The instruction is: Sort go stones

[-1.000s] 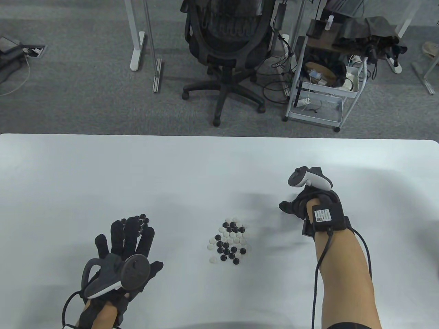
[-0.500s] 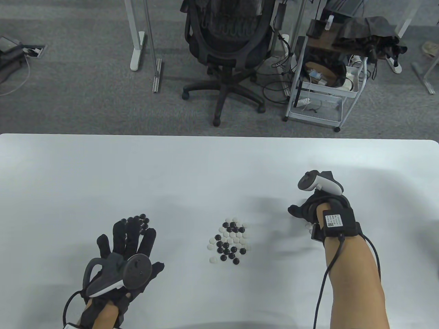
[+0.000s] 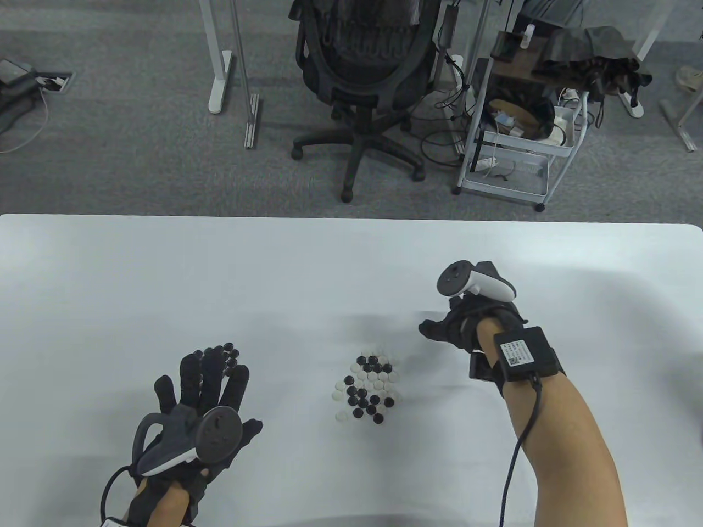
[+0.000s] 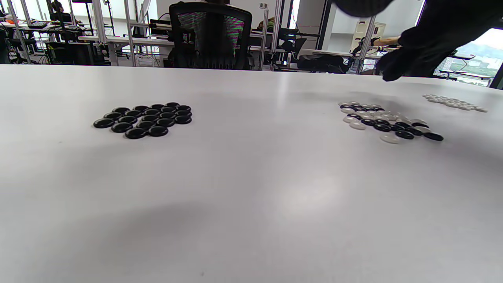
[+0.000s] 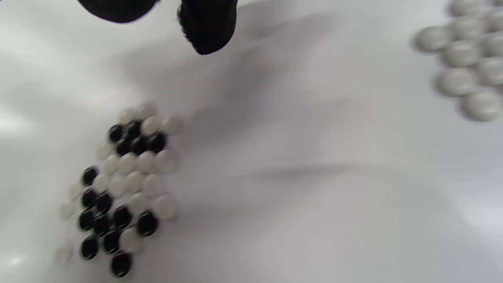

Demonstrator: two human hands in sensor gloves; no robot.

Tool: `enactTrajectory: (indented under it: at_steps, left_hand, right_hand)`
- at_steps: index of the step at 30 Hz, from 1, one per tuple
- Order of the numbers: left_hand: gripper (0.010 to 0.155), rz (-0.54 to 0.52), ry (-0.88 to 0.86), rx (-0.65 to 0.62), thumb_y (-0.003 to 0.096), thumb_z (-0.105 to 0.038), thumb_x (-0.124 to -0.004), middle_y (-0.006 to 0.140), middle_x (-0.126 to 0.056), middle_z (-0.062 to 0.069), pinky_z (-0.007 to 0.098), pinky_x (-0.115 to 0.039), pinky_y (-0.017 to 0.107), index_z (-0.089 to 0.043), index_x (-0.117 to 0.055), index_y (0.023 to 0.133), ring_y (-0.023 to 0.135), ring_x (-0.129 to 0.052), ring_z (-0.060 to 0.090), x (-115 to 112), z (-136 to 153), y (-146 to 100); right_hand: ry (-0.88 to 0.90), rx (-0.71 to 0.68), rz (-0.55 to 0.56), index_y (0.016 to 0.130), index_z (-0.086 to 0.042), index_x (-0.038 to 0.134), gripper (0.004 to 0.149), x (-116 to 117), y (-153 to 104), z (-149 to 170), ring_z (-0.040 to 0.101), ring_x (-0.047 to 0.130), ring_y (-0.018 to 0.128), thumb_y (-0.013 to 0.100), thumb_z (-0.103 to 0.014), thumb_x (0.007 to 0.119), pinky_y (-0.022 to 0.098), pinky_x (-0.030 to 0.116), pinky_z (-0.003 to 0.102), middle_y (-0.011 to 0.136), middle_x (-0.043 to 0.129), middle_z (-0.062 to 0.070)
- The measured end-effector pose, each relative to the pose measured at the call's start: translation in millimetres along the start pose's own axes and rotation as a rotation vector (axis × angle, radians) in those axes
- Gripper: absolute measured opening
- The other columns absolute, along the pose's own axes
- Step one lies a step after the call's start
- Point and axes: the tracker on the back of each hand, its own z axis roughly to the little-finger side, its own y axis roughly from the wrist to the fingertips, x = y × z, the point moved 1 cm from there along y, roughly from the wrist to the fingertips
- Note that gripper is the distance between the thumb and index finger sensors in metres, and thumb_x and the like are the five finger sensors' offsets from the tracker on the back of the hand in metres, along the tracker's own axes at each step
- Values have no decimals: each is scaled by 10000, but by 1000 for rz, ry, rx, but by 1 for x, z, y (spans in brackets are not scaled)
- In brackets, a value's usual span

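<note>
Reaching back for the next white stone

We judge the right hand (image 3: 447, 329) should come down on a white stone at the near edge of the mixed pile (image 3: 367, 388), pinching it alone so its black neighbours stay put. It hovers above the table (image 3: 274, 263) just right of that pile, fingers loosely curled, empty as far as we can tell. The left hand (image 3: 206, 384) lies flat, fingers straight, beside the black group (image 4: 145, 120); the white group (image 5: 467, 59) sits farther right.

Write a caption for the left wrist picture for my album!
Sorted black stones, a mixed pile and white stones on a table.
</note>
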Motion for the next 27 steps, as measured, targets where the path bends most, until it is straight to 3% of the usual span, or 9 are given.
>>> enactTrajectory:
  at_steps: [7, 14, 17, 27]
  left_hand:
    - [789, -2, -2, -2, 626, -536, -478, 1138, 116, 381, 855, -26, 547, -112, -118, 1186, 924, 138, 627, 0, 0, 0]
    - [789, -8, -9, 1, 626, -536, -478, 1138, 116, 380, 855, -25, 547, -112, -118, 1186, 924, 138, 626, 1, 2, -1]
    - [789, -11, -15, 2, 625, -535, -479, 1139, 113, 379, 855, -26, 547, -111, -120, 1186, 925, 136, 626, 1, 3, -1]
    - [787, -9, -24, 3, 626, -536, -478, 1139, 116, 379, 855, -25, 547, -115, -120, 1186, 925, 137, 626, 1, 5, -1]
  right_hand:
    - [-84, -101, -67, 1119, -238, 495, 632, 30, 29, -54, 558, -147, 859, 552, -517, 510, 525, 24, 815, 1069, -65, 255]
    - [-133, -78, -76, 1116, -271, 456, 622, 40, 51, -71, 548, -155, 856, 547, -518, 501, 527, 15, 811, 1061, -77, 243]
    - [-67, -53, -35, 1115, -249, 470, 631, 30, 54, -61, 549, -155, 857, 546, -520, 499, 527, 15, 811, 1063, -77, 244]
    - [64, 165, 34, 1103, -237, 495, 629, -3, 34, 35, 558, -144, 858, 546, -527, 492, 525, 27, 816, 1072, -57, 255]
